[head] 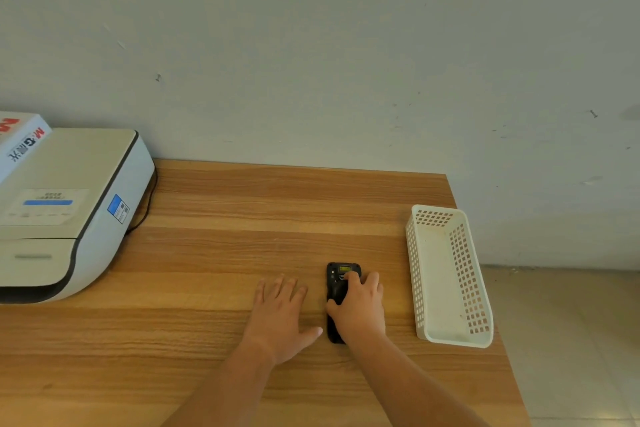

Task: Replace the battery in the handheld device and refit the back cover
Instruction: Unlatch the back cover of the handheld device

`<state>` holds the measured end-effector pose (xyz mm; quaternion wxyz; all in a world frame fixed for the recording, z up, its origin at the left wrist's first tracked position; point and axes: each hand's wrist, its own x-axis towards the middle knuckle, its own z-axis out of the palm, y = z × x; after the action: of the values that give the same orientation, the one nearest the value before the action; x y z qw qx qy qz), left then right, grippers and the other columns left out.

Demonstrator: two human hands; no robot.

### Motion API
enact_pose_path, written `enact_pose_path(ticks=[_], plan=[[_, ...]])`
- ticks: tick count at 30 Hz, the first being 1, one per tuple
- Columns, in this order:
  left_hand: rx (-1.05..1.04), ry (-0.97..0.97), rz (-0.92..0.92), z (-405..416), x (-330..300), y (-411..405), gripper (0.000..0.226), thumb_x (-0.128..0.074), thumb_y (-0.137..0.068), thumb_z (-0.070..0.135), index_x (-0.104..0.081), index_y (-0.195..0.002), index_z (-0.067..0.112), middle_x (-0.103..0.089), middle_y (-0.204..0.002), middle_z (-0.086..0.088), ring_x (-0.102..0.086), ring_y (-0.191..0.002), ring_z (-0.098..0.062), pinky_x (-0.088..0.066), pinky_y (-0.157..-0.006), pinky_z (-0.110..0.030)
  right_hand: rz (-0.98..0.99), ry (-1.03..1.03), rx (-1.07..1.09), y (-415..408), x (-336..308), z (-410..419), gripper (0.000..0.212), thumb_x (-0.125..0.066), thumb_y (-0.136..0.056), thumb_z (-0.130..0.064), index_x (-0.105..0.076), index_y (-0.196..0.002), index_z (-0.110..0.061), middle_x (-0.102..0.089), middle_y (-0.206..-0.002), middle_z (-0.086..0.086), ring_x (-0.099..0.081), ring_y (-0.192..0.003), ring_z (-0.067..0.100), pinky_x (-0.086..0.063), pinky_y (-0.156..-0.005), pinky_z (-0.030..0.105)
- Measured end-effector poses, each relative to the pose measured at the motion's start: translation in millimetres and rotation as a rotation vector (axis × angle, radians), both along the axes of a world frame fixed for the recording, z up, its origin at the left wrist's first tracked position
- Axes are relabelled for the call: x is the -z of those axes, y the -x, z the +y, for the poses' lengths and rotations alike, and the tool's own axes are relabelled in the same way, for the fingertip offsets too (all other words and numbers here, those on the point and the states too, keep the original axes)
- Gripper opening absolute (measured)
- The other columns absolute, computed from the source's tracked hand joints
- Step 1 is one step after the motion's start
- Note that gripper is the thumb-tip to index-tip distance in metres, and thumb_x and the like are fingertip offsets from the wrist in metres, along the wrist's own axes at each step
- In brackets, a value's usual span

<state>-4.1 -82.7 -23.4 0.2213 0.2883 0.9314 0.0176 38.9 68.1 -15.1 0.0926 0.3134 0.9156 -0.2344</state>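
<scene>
Head view — M&G box (20, 140), right hand (360, 308) on handheld device (337, 288)

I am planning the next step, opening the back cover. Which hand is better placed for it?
Probably the right hand: it already lies on the black handheld device, fingertips near its top. The left hand lies flat on the table beside it.

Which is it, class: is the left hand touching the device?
Apart. The head view shows a strip of bare table between the left hand and the device.

A white printer (65, 208) sits at the wooden table's (242, 218) left — an empty white basket (450, 288) at right.
</scene>
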Motion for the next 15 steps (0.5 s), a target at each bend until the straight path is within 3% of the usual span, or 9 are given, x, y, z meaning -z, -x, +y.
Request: enact_pose_path(ticks=[3, 8, 15], plan=[[-0.030, -0.037, -0.011, -0.4, -5.0, 2.2, 0.081, -0.038, -0.089, 0.069, -0.018, -0.154, 0.025, -0.014, -0.163, 0.001, -0.003, -0.151, -0.021, 0.002, -0.122, -0.047, 0.017, 0.012, 0.002, 1.4, -3.8, 2.3, 0.051, -0.063, -0.083, -0.039, -0.044, -0.127, -0.021, -0.031, -0.124, 0.002, -0.037, -0.111, 0.019, -0.046, -0.089, 0.030], [-0.101, -0.131, -0.015, 4.3, -12.6, 7.0, 0.064, -0.041, -0.094, 0.058, -0.034, -0.148, 0.024, -0.040, -0.150, 0.006, -0.032, -0.140, -0.015, -0.022, -0.118, -0.038, -0.007, 0.058, 0.026, 4.1, -10.6, 14.2, 0.055, -0.063, -0.079, -0.042, -0.045, -0.127, -0.022, -0.033, -0.123, 0.002, -0.037, -0.109, 0.020, -0.049, -0.083, 0.033], [-0.077, -0.068, -0.079, 15.9, -26.9, 17.6, 0.056, -0.039, -0.097, 0.054, -0.043, -0.143, 0.022, -0.050, -0.141, 0.004, -0.044, -0.130, -0.016, -0.036, -0.109, -0.038, -0.014, 0.069, 0.040, 1.5, -24.6, 38.1, 0.054, -0.063, -0.077, -0.042, -0.047, -0.125, -0.024, -0.035, -0.122, 0.002, -0.037, -0.109, 0.020, -0.050, -0.085, 0.034]])
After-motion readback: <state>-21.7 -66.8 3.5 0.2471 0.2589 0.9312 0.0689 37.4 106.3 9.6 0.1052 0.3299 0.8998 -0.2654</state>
